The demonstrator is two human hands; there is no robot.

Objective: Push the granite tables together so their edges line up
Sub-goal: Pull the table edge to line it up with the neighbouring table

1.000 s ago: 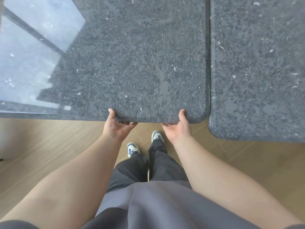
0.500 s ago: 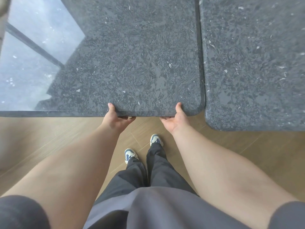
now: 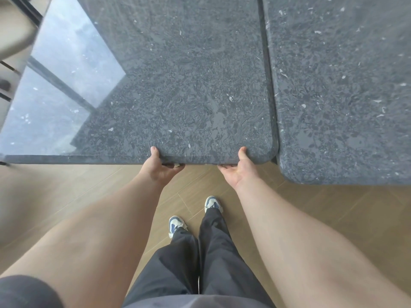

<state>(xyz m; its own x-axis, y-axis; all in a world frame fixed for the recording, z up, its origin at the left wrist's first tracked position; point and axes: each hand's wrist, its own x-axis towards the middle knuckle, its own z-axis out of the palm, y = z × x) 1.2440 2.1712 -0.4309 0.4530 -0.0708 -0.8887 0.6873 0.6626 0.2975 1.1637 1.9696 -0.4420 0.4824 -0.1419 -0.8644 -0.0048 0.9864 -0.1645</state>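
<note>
While both hands (image 3: 159, 168) (image 3: 239, 170) grasp, fingers seemingly beneath, the left table (image 3: 178, 85) near edge, each grip's thumb lies on top.

Dark trousers (image 3: 206, 258), white-blue trainers (image 3: 175, 225)

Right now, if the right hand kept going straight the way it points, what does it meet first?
The right hand points forward, thumb on top, fingers under the left table. Going straight on, the palm meets that table's near edge; it looks already against it. The right table lies off to its side, out of that line.
</note>
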